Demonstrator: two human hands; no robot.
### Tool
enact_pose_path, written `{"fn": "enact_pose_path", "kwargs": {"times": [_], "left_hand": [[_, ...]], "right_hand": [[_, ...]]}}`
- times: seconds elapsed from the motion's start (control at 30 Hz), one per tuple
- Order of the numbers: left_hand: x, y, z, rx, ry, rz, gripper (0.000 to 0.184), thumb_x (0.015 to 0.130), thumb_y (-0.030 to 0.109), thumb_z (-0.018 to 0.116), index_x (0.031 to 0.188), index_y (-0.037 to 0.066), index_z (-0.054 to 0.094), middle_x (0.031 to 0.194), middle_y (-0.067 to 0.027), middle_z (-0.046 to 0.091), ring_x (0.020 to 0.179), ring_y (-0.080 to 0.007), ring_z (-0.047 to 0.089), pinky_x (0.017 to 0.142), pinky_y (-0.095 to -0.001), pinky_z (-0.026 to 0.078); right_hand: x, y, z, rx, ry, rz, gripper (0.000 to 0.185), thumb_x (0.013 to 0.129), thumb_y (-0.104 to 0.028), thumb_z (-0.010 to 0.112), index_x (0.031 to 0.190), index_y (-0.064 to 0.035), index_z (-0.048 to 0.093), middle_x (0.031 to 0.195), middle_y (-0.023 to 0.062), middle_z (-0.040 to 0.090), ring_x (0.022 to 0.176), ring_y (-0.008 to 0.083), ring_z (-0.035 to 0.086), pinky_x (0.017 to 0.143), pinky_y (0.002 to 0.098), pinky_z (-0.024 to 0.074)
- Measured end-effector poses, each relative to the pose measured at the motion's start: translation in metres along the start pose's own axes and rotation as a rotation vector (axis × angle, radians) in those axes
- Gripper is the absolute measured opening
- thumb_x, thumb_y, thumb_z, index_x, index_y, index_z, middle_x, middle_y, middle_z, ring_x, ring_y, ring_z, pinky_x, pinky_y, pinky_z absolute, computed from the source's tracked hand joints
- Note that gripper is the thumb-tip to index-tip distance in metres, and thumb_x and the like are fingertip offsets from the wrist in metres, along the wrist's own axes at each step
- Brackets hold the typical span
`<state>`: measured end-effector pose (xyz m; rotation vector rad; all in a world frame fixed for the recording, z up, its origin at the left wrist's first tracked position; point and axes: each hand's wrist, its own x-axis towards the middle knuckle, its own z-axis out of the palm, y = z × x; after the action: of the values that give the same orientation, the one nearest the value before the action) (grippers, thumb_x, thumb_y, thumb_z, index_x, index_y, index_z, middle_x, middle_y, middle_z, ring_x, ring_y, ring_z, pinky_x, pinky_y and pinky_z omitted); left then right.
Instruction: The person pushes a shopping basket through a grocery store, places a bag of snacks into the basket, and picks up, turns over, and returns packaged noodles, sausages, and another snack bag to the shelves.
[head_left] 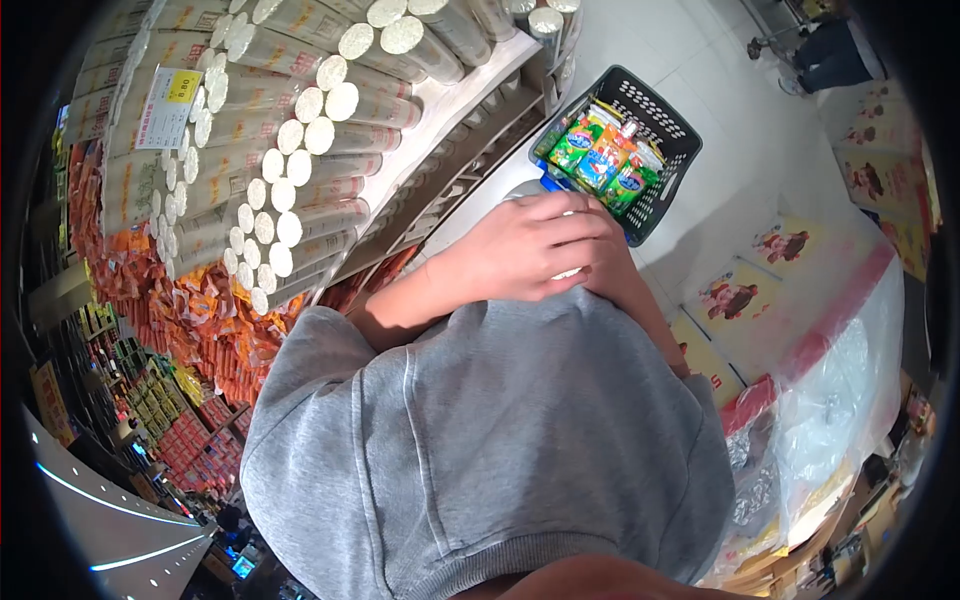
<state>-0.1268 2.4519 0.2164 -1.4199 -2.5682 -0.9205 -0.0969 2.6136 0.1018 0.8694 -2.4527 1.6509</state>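
Observation:
In front of the grey sweatshirt, my two hands are together. My left hand point(535, 240) lies across my right hand point(603, 262), its fingers bent over it. Small bits of something white show between the fingers; I cannot make out what it is. The right hand's fingers are mostly hidden. Just beyond the hands is a black shopping basket point(683, 150) with blue handle parts. Inside it lie several green packets point(575, 143) and an orange packet point(605, 158). Whether the basket hangs from my hands or stands on the floor is unclear.
On my left, a shelf point(480, 75) holds stacked cylindrical packs point(340, 135) with white ends and a price tag point(170, 108). Orange-wrapped goods point(215, 315) lie nearby. To my right stands a display printed with pictures point(735, 295), beside clear plastic wrap point(835, 400). A person's legs point(840, 55) show ahead.

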Motion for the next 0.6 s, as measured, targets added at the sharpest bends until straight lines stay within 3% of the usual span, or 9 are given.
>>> {"fn": "enact_pose_path", "kwargs": {"times": [0.07, 0.2, 0.23, 0.37, 0.47, 0.6], "left_hand": [[0.000, 0.000, -0.001, -0.035, 0.004, -0.057, 0.031, 0.074, 0.020, 0.073, 0.103, 0.016, 0.063, 0.115, 0.0014, 0.060, 0.100, -0.0185, 0.061, 0.064, -0.0281, 0.055], [-0.008, 0.001, -0.006, -0.004, 0.018, -0.392, 0.052, 0.073, 0.027, 0.076, 0.120, 0.015, 0.058, 0.121, -0.0029, 0.057, 0.107, -0.0257, 0.060, 0.075, -0.0376, 0.055], [-0.013, -0.002, -0.005, -0.049, -0.026, -0.471, 0.063, 0.070, 0.031, 0.078, 0.127, 0.015, 0.055, 0.118, -0.0044, 0.058, 0.106, -0.0284, 0.061, 0.080, -0.0397, 0.054], [-0.023, -0.008, -0.018, -0.154, -0.111, -0.623, 0.064, 0.067, 0.031, 0.081, 0.124, 0.016, 0.057, 0.113, -0.0064, 0.061, 0.101, -0.0285, 0.063, 0.086, -0.0372, 0.053], [-0.036, -0.020, -0.031, -0.233, 0.027, -0.622, 0.061, 0.063, 0.028, 0.084, 0.119, 0.015, 0.061, 0.115, -0.0066, 0.062, 0.105, -0.0274, 0.063, 0.084, -0.0366, 0.054], [-0.048, -0.032, -0.054, -0.149, 0.131, -0.666, 0.060, 0.061, 0.026, 0.085, 0.116, 0.013, 0.064, 0.116, -0.0077, 0.062, 0.104, -0.0275, 0.064, 0.084, -0.0365, 0.055]], "right_hand": [[0.002, 0.004, 0.001, 0.005, -0.003, -0.047, 0.034, 0.078, -0.016, 0.067, 0.110, -0.0077, 0.060, 0.114, 0.0133, 0.059, 0.104, 0.0332, 0.058, 0.086, 0.0420, 0.0472], [0.014, -0.020, -0.004, 0.427, 0.017, 0.435, 0.053, 0.074, -0.018, 0.074, 0.119, -0.0020, 0.051, 0.114, 0.0171, 0.059, 0.106, 0.0342, 0.058, 0.088, 0.0402, 0.0472], [0.014, -0.016, 0.001, 0.463, 0.035, 0.470, 0.061, 0.072, -0.016, 0.077, 0.122, 0.0007, 0.047, 0.111, 0.0191, 0.059, 0.104, 0.0353, 0.059, 0.088, 0.0404, 0.0470], [0.016, 0.001, 0.016, 0.382, -0.054, 0.341, 0.063, 0.072, -0.015, 0.077, 0.125, -0.0009, 0.045, 0.114, 0.0195, 0.055, 0.107, 0.0359, 0.057, 0.089, 0.0410, 0.0456], [0.039, -0.011, 0.014, 0.291, -0.188, 0.383, 0.065, 0.070, -0.015, 0.079, 0.125, -0.0017, 0.046, 0.118, 0.0192, 0.053, 0.112, 0.0355, 0.054, 0.091, 0.0419, 0.0443], [0.073, -0.018, 0.025, 0.210, -0.099, 0.110, 0.074, 0.069, -0.015, 0.080, 0.131, 0.0005, 0.042, 0.132, 0.0204, 0.044, 0.122, 0.0395, 0.046, 0.099, 0.0445, 0.0415]]}}
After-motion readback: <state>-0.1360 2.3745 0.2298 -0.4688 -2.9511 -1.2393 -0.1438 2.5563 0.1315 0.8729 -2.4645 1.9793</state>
